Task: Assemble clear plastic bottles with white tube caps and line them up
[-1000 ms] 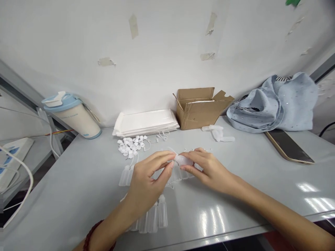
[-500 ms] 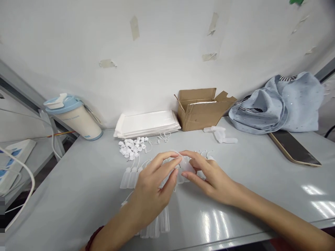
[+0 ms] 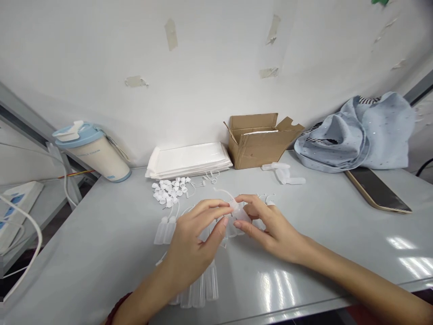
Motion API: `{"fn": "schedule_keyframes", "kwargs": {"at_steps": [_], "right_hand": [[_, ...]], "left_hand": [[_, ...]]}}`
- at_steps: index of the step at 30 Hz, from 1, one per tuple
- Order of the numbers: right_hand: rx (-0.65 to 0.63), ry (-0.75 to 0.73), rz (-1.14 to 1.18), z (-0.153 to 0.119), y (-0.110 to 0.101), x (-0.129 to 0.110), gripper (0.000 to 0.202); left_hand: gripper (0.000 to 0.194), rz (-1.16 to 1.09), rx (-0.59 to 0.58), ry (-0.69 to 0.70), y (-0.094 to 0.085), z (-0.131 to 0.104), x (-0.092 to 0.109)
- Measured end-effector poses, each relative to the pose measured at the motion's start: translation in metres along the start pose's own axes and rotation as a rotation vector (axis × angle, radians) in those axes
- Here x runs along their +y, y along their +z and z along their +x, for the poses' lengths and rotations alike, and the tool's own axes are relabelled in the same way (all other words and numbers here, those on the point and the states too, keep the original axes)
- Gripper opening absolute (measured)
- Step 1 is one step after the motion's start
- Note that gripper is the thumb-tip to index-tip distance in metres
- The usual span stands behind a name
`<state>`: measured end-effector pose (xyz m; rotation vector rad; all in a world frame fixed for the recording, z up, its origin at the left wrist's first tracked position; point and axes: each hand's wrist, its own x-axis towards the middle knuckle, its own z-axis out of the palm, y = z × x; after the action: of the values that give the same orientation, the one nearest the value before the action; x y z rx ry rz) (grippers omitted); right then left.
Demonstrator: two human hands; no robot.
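Observation:
A small translucent plastic bottle (image 3: 242, 215) with a thin curved strap (image 3: 223, 191) at its top sits between the thumb and fingers of my right hand (image 3: 270, 225), which is closed on it. Fingertips of my left hand (image 3: 199, 230) touch or nearly touch the bottle's neck from the left, and the left thumb stays apart from them. Below and behind the hands lies a row of similar bottles (image 3: 164, 232), partly hidden by my left hand. Further bottles (image 3: 199, 291) lie nearer the table's front edge, beneath my left wrist.
White caps (image 3: 167, 192) lie heaped beyond my left hand, beside loose straps (image 3: 212, 176). A stack of white sheets (image 3: 189, 158), a cardboard box (image 3: 259, 149) and loose bottles (image 3: 286, 174) stand behind. At right are a phone (image 3: 379, 192) and blue cloth (image 3: 355, 135); at left, a tumbler (image 3: 98, 155).
The strap has come out from under my left fingertips and now curves freely up to the left. My left fingers have shifted slightly lower, to the bottle's neck. My right hand keeps its grip.

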<state>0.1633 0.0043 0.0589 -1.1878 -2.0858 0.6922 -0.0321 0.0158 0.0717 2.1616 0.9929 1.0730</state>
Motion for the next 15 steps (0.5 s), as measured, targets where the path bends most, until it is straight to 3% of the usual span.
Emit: {"fn": "schedule_keyframes", "kwargs": {"at_steps": [3, 6, 9, 12, 15], "right_hand": [[0.056, -0.070, -0.103, 0.001, 0.004, 0.004, 0.027], [0.202, -0.334, -0.409, 0.000, 0.010, 0.011, 0.022], [0.217, -0.502, -0.640, -0.001, 0.011, 0.015, 0.027], [0.190, -0.525, -0.678, -0.002, 0.010, 0.013, 0.029], [0.225, -0.523, -0.555, -0.001, 0.008, 0.008, 0.022]], "left_hand": [[0.018, -0.050, -0.013, -0.104, 0.001, 0.000, -0.001], [0.010, -0.079, 0.009, -0.239, 0.003, 0.000, -0.002], [0.011, -0.126, 0.021, -0.318, 0.004, 0.002, -0.002], [0.012, -0.205, -0.015, -0.356, 0.003, 0.004, -0.003], [0.012, -0.259, -0.052, -0.371, 0.000, 0.005, -0.003]]}}
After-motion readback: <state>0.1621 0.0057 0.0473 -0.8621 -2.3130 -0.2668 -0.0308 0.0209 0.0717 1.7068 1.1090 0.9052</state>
